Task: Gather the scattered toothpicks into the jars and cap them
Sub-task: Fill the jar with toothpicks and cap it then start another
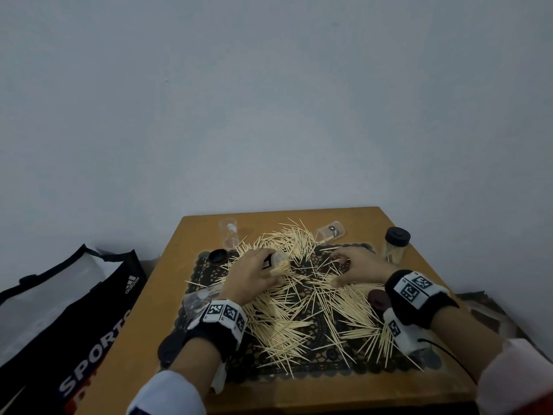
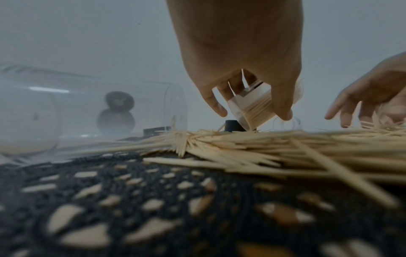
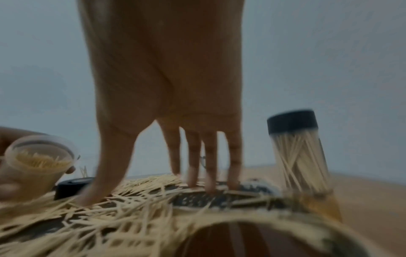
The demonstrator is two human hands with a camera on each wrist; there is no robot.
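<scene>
Judging progress, I count one capped jar (image 1: 395,246) full at the table's far right corner, my left hand (image 1: 253,275) gripping a part-filled jar (image 1: 278,262), right hand (image 1: 357,266) spread open on the toothpicks (image 1: 299,313) covering the mat (image 1: 321,359).

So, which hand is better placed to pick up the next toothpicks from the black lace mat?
The right hand. Its straight fingers already touch the pale wooden toothpicks on the black lace mat and hold nothing. The left hand grips the tilted clear plastic jar, partly filled.
</scene>
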